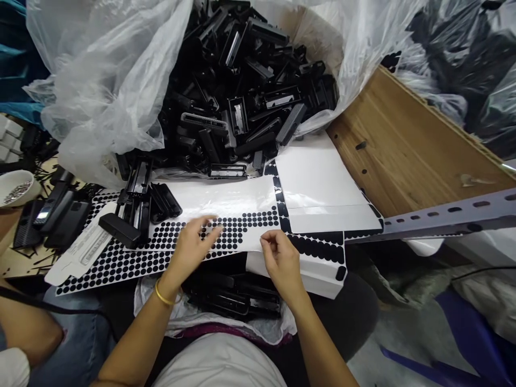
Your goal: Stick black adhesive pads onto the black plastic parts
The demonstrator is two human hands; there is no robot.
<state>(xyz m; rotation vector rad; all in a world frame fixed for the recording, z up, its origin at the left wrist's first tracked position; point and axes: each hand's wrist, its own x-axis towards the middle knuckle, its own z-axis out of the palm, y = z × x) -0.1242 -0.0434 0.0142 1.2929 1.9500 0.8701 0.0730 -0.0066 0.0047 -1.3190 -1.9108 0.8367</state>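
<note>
A white sheet of round black stickers point(229, 232) lies in front of me, its upper part bare glossy backing. My left hand point(192, 244) is over its dots, thumb and forefinger apart with nothing visible between them. At the sheet's lower right corner is my right hand point(282, 262), its fingers curled and the tips pressed together. Whatever those fingertips pinch is hidden or too small to make out. Beneath lies a larger sticker sheet point(116, 269) with more black dots. Several black plastic housings point(165, 203) rest at the sheet's left end.
A heap of black plastic parts point(245, 97) fills a plastic-lined container behind the sheets. White sheets point(322, 183) lie right, beside a wooden board point(423, 150) and perforated metal rail point(443, 212). More black parts point(234, 295) sit on my lap. A bowl of screws point(18, 188) and another person's arm point(28, 322) are left.
</note>
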